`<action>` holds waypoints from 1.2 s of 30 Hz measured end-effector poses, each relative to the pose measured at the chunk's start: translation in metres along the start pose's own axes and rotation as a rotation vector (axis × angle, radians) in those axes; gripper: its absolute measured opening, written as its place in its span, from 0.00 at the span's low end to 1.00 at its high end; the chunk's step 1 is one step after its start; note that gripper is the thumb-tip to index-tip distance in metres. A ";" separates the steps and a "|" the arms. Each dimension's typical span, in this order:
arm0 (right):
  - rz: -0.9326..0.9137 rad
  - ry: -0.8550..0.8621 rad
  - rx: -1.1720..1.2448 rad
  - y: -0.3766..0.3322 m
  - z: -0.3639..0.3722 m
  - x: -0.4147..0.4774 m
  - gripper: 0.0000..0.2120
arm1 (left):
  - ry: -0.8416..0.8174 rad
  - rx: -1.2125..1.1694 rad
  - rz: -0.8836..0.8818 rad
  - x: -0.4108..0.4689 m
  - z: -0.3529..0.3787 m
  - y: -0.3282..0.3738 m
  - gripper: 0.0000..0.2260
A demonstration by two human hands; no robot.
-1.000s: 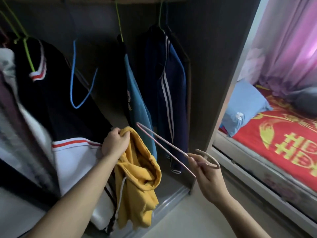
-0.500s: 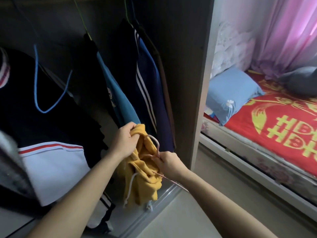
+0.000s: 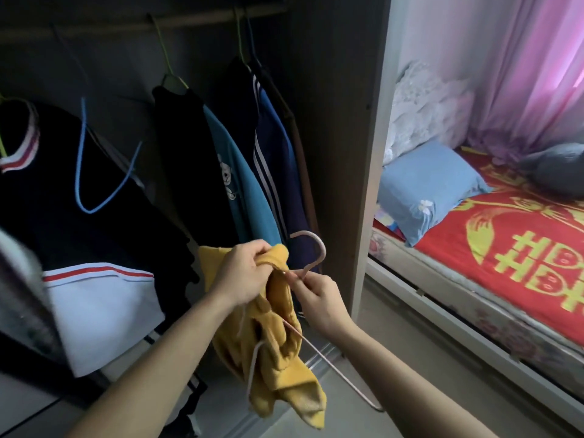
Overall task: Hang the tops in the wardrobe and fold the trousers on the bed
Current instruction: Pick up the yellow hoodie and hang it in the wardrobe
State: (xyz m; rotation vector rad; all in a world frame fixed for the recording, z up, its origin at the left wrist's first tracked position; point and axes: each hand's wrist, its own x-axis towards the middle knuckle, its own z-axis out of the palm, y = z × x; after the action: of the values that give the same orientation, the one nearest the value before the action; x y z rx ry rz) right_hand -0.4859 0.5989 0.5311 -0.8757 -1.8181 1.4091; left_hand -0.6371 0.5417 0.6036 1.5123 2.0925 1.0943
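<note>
Your left hand is fisted, knuckles up, forearm reaching in from lower left. Your right hand, just beside it, pinches with fingertips.

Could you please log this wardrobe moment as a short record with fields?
setting: open wardrobe beside a bed
left hand: grip shut on the yellow top near its upper edge
right hand: pinching the pink hanger just below its hook
hanger state: one arm sticks out below the top, not yet on the rail
already hung: several dark and blue tops
spare: empty blue hanger
</note>
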 end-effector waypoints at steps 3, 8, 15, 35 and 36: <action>0.090 0.058 0.073 0.000 -0.010 0.005 0.16 | 0.085 -0.137 0.112 0.002 -0.011 0.019 0.04; -0.152 0.083 0.131 -0.028 -0.037 0.010 0.17 | 0.240 0.651 0.254 0.031 -0.052 0.014 0.17; -0.238 0.020 0.034 -0.051 -0.044 0.020 0.16 | 0.070 0.632 0.227 0.038 -0.053 0.014 0.27; -0.396 -0.194 -0.741 0.017 -0.023 0.015 0.34 | 0.287 0.200 0.182 0.045 -0.040 0.048 0.18; -0.379 -0.212 -0.809 0.018 -0.019 0.018 0.32 | 0.302 0.203 0.206 0.045 -0.039 0.054 0.18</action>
State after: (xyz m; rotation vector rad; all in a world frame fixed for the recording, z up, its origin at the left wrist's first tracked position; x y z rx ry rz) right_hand -0.4779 0.6270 0.5190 -0.6966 -2.6066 0.5194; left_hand -0.6449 0.5745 0.6762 1.7873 2.3493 1.2851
